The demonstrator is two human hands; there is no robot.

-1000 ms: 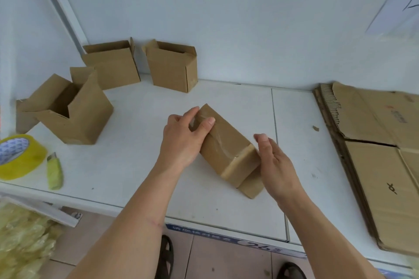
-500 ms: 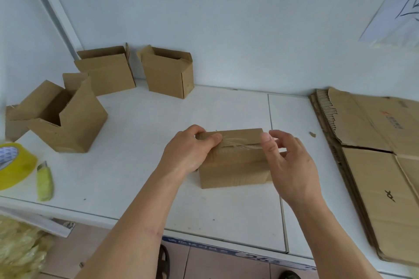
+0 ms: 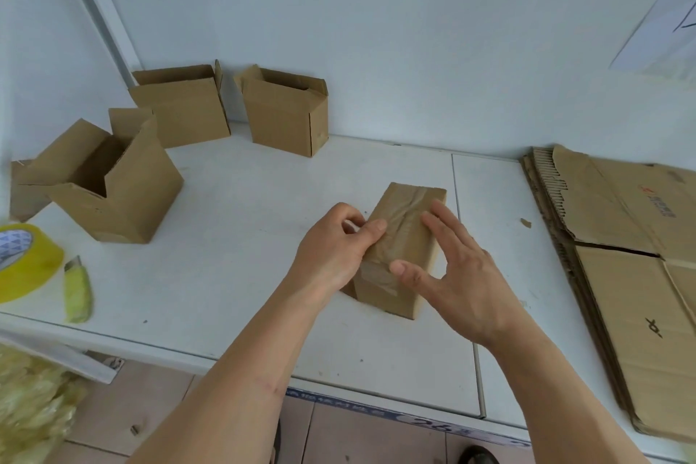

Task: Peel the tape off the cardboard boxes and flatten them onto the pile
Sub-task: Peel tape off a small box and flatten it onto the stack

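We see a white tabletop (image 3: 233, 237) against a pale wall. A taped cardboard box (image 3: 405, 237) sits on it near the front edge. Left of that box stand three open boxes (image 3: 124, 200), two of them farther back by the wall. Far left of it lie a yellow tape roll (image 3: 22, 264) and a utility knife (image 3: 77, 290). To its right lies a flattened cardboard pile (image 3: 621, 256).

Little can be read. The top sheet of the flattened cardboard pile (image 3: 621, 275) carries a small red mark with a few lines of dark print beneath it, too blurred to make out, and nearer its front a handwritten mark like an "x". A blue label strip (image 3: 414, 420) on the worktop's front edge shows pale characters and what may be "26".
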